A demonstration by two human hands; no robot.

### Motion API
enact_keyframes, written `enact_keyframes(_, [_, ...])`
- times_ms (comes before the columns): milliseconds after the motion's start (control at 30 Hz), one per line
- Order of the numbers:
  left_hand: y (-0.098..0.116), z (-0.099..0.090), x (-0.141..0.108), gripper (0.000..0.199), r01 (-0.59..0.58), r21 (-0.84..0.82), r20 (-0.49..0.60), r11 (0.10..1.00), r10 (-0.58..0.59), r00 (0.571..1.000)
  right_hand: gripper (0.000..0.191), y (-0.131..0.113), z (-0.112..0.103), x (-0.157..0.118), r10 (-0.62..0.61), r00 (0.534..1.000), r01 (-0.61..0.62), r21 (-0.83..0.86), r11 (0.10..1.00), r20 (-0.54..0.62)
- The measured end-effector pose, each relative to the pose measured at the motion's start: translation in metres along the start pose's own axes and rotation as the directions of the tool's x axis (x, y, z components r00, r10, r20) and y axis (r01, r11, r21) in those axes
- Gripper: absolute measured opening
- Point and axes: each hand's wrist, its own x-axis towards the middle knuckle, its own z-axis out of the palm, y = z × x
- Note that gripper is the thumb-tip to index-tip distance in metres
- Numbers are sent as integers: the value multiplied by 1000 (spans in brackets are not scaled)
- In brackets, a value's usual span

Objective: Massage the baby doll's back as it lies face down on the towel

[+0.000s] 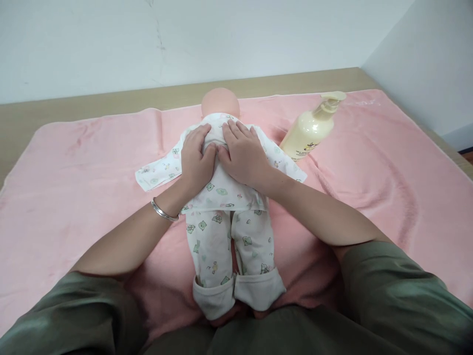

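A baby doll point(221, 197) lies face down on a pink blanket point(92, 162), its bald head pointing away from me. It wears a white printed top and matching trousers with turned-up cuffs. Flat on the left side of its upper back rests my left hand point(197, 155), fingers stretched out. My right hand point(244, 153) lies open on the right side of the upper back, and the two thumbs nearly meet along the middle. The doll's hands are not visible inside the spread sleeves. A silver bangle point(164, 211) circles my left wrist.
A cream pump bottle point(309, 129) leans to the right on the blanket, beside the doll's right-hand sleeve. Under the blanket is a wooden tabletop point(177, 98), bounded by a pale wall point(229, 44) at the back. Creases run through the blanket at right.
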Motion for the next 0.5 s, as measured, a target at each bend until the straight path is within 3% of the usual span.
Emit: enact_keyframes(500, [0, 0, 0, 41, -6, -1, 8, 1000, 6, 1000, 66, 3, 4, 1, -15, 999, 16, 18, 1000, -32])
